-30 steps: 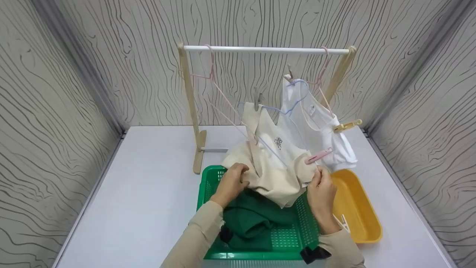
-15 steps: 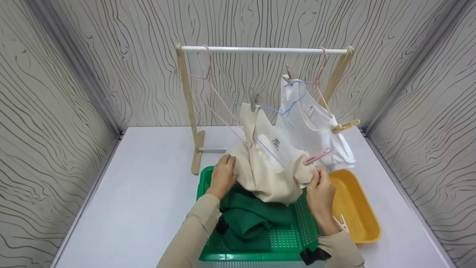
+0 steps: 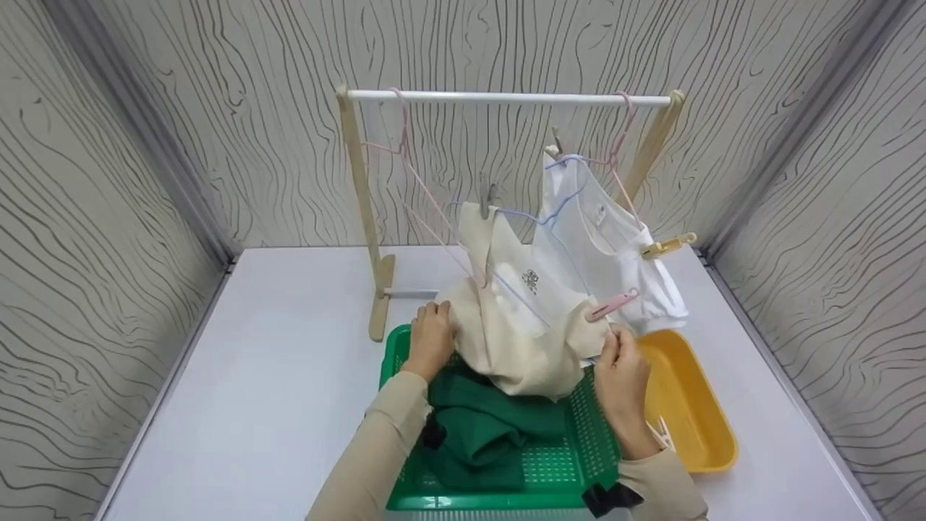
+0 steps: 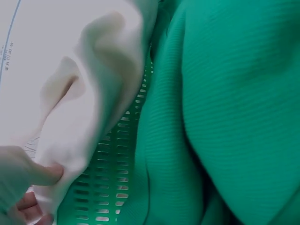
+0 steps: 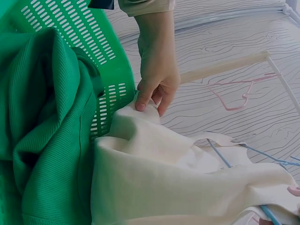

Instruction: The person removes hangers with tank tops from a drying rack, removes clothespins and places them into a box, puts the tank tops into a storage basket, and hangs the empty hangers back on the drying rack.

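A cream sleeveless top (image 3: 535,365) with a small dark print sits on a blue hanger (image 3: 553,217). One shoulder carries a grey clothespin (image 3: 486,201), the other a pink clothespin (image 3: 611,307). My left hand (image 3: 432,336) pinches the top's left edge between thumb and fingers, clearest in the right wrist view. Just below the pink clothespin, my right hand (image 3: 623,383) grips the top's right side; its fingertips are partly hidden. Beneath the cream top, a green ribbed garment (image 3: 492,434) lies crumpled in a green basket (image 3: 492,501).
Behind stands a wooden rack with a white bar (image 3: 506,96). A pink hanger (image 3: 403,137) hangs at its left. At the right hangs a white top (image 3: 615,268) with a yellow clothespin (image 3: 669,246). A yellow tray (image 3: 712,398) holds a white clothespin (image 3: 663,434).
My left hand has moved left and slightly up, going from loosely curled beside the cream top to pinching its edge. My right hand keeps its hold.
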`<act>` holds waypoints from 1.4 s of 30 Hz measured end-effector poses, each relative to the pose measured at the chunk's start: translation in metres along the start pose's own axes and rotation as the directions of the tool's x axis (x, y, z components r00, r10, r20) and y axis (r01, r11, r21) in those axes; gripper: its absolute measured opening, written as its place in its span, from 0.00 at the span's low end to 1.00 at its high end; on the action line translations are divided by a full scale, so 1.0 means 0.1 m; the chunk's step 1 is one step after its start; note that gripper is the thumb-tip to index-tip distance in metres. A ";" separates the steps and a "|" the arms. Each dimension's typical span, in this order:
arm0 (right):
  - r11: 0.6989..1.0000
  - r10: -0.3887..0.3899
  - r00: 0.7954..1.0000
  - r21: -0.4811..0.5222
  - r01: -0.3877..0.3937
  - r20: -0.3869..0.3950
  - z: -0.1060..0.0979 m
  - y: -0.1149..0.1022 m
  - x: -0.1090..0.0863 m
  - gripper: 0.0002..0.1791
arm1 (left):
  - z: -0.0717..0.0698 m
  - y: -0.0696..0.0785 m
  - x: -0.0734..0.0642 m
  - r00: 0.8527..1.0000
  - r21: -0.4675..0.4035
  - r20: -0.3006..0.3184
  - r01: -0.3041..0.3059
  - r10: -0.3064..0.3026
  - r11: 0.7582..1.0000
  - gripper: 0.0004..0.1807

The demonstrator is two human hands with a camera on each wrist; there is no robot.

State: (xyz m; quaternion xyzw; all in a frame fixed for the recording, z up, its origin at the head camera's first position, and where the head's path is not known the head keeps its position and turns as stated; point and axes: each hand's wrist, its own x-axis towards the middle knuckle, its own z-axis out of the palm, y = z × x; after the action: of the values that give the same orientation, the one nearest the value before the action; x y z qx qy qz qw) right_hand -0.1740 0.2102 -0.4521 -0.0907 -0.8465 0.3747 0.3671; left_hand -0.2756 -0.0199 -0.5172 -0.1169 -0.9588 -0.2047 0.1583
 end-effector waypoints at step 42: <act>1.000 -0.001 0.999 -0.001 0.001 -0.043 -0.02 0.09 0.03 0.06 | -0.35 0.11 -0.04 0.940 -0.234 -0.341 -0.098 0.012 0.967 0.08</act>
State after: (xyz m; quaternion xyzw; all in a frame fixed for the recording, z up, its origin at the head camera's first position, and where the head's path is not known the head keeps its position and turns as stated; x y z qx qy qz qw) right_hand -0.1764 0.2191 -0.4563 -0.0984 -0.8386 0.3722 0.3853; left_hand -0.2596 -0.0256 -0.4847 -0.1259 -0.8809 -0.3351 0.3096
